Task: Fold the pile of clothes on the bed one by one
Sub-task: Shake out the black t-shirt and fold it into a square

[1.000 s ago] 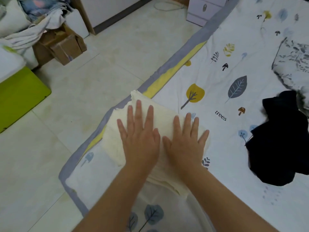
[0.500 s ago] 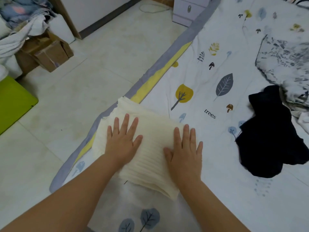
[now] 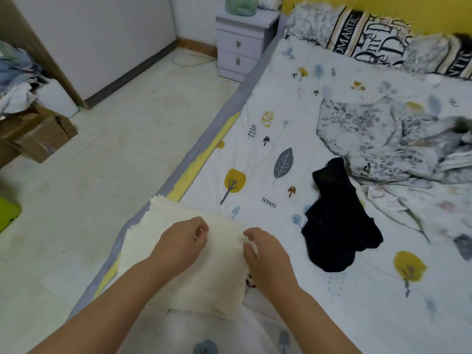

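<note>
A folded cream ribbed garment [image 3: 176,221] lies on the near left edge of the bed [image 3: 281,118], which has a white sheet printed with trees and leaves. My left hand [image 3: 182,242] and my right hand [image 3: 267,256] are just above it, side by side, with fingers loosely curled and holding nothing. To the right, a crumpled black garment [image 3: 337,226] lies on the sheet. Beyond it sits a rumpled heap of grey floral fabric [image 3: 388,141].
Printed pillows [image 3: 370,37] line the head of the bed against a yellow wall. A lilac nightstand [image 3: 242,47] stands at the bed's far corner. On the tiled floor to the left are a cardboard box [image 3: 38,139] heaped with clothes and a green object [image 3: 7,213].
Both hands were pressed flat on the cream garment; they have now lifted off it with fingers curled. The camera has tilted up, showing more of the bed.
</note>
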A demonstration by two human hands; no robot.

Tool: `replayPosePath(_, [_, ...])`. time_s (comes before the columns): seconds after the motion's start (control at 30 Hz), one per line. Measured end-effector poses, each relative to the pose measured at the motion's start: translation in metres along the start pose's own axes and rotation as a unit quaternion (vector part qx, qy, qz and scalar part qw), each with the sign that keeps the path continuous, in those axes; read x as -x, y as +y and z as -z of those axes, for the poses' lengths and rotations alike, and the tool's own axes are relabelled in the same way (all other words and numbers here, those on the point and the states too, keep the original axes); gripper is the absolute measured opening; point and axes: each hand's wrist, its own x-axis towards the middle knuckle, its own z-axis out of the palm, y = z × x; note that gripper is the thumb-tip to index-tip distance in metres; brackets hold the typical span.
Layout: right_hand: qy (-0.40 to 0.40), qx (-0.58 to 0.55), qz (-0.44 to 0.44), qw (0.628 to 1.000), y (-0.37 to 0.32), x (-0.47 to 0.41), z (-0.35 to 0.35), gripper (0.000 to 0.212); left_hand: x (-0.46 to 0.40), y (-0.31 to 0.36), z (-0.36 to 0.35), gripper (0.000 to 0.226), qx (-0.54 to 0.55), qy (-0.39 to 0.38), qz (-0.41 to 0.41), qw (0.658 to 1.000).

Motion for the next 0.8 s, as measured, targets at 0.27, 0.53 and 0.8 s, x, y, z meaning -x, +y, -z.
replayPosePath(0.27, [-0.083, 0.062, -0.036, 0.994, 0.035, 0.046, 0.073, 0.027, 0.012, 0.088, 0.003, 0.022, -0.031, -0.067, -0.106, 0.992])
replayPosePath(0.53, [-0.065, 0.1, -0.09, 0.989, 0.104, 0.089, 0.153, 0.023, 0.011, 0.184, -0.023, 0.007, -0.06, -0.124, -0.148, 0.979])
replayPosePath(0.8, [-0.069, 0.121, -0.134, 0.981, 0.201, 0.112, 0.232, 0.029, -0.001, 0.287, -0.092, 0.011, -0.063, -0.144, -0.149, 0.976])
